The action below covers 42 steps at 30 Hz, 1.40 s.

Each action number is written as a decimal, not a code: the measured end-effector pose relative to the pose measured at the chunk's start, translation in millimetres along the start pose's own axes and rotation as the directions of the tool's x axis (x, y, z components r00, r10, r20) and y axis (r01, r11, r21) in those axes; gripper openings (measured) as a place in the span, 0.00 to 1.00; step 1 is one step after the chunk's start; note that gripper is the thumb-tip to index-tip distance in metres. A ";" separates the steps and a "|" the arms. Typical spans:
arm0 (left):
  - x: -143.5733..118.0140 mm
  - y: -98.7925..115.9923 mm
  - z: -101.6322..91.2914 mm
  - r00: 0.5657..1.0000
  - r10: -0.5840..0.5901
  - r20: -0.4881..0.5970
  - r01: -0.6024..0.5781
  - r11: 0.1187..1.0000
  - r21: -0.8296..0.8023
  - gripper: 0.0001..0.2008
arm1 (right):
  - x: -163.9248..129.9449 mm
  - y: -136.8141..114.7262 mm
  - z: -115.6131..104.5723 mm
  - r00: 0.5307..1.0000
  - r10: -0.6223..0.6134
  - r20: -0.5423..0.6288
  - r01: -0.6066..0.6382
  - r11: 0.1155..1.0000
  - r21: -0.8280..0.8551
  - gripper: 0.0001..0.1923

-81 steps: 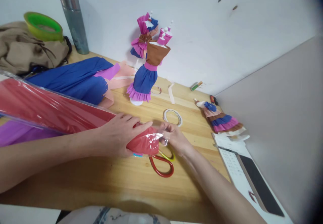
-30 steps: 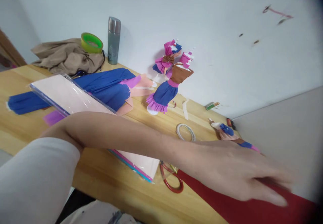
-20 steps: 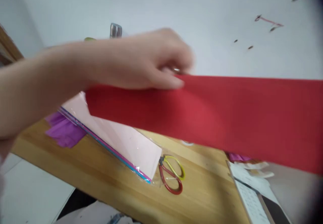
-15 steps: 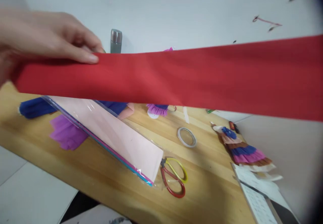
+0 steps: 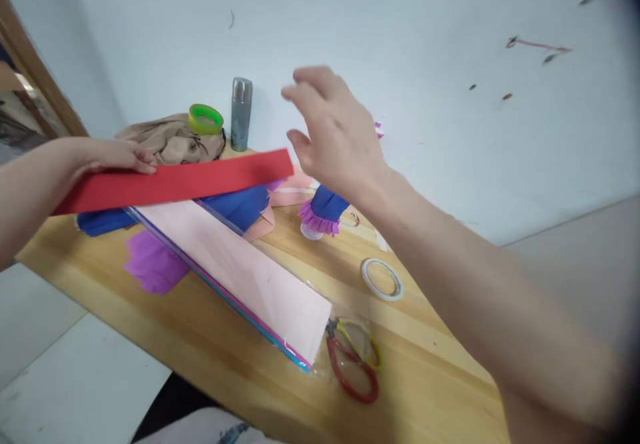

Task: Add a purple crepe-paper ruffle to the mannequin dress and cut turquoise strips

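Note:
At the left, my left hand (image 5: 127,157) pinches the top edge of a long red paper strip (image 5: 215,174), holding it above the table. My right hand (image 5: 333,121) is raised in mid-air beyond the strip's right end, fingers apart, with nothing in it. Below the strip lies a clear plastic packet of folded paper (image 5: 240,271), pale pink on top with purple and blue layers along its edge. Scissors (image 5: 353,364) with one red and one yellow handle rest at the packet's near end.
On the wooden table (image 5: 200,357) are a roll of white tape (image 5: 383,279), crumpled purple paper (image 5: 155,264), blue paper (image 5: 237,207) and a blue piece with a purple frill (image 5: 323,211). Further back stand a flask (image 5: 242,114) and green tape (image 5: 205,119) on brown cloth (image 5: 170,139).
The red strip, which stretched past the right edge of view, now ends mid-view and sits lower. My right hand and forearm have come into view, and the left hand has moved lower.

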<state>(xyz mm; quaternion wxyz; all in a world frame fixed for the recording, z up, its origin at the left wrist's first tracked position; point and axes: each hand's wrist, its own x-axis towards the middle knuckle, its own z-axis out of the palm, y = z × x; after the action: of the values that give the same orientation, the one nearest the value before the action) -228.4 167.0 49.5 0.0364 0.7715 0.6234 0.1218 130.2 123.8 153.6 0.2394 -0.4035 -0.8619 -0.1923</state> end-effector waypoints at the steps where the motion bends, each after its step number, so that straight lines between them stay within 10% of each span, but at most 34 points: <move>1: -1.1 3.8 8.9 0.990 -0.079 0.115 0.090 0.992 -0.093 0.43 | -16.9 -0.8 0.3 1.000 0.001 0.023 -0.001 1.000 0.011 0.17; 4: 1.1 13.2 19.8 0.940 -0.188 0.284 0.236 0.961 -0.142 0.38 | -78.7 2.1 -7.6 0.994 0.037 0.106 -0.050 0.992 0.118 0.08; 7: 10.2 30.3 8.5 0.948 -0.200 0.248 0.161 0.973 0.168 0.34 | -144.8 6.3 -16.3 0.950 0.171 0.263 -0.243 0.930 0.274 0.08; 10: 13.5 69.5 -2.6 0.946 -0.214 0.243 0.088 0.892 0.443 0.28 | -202.7 6.4 -13.5 0.750 0.354 0.559 -0.597 0.725 0.343 0.09; 13: -2.7 122.1 11.4 0.965 0.122 0.233 -0.177 0.955 0.236 0.23 | -246.5 3.1 -0.5 0.458 0.440 0.772 -0.882 0.334 0.333 0.11; 16: -32.8 168.4 48.1 0.724 0.607 0.326 -0.566 0.794 -0.221 0.27 | -275.7 0.6 10.8 0.347 0.544 0.764 -0.936 0.147 0.320 0.10; 18: -50.8 193.3 71.1 0.524 0.796 0.303 -0.722 0.604 -0.337 0.37 | -288.0 -0.5 13.9 0.306 0.664 0.682 -0.940 0.096 0.329 0.08; 20: -61.6 214.9 84.7 0.432 0.847 0.311 -0.789 0.522 -0.324 0.46 | -294.9 -2.8 14.4 0.261 0.692 0.674 -0.944 0.036 0.328 0.06; 28: -60.0 247.9 88.2 0.316 0.896 0.311 -0.849 0.413 -0.328 0.46 | -288.2 -21.5 19.3 0.206 0.349 0.914 -0.894 -0.313 0.321 0.17; 34: -58.7 240.1 94.7 0.389 0.879 0.277 -0.785 0.474 -0.399 0.44 | -283.2 -31.2 27.4 0.315 0.410 0.856 -0.737 -0.463 0.493 0.09; 42: -62.9 236.4 92.4 0.442 0.873 0.205 -0.793 0.487 -0.366 0.43 | -269.5 -31.2 36.3 0.302 0.288 0.908 -0.656 -0.629 0.418 0.22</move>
<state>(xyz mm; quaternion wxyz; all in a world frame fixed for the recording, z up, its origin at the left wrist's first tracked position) 6.3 62.8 0.3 0.1694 0.9767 0.1234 0.0450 247.1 -38.6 -33.2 0.3753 -0.5206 -0.2866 0.7113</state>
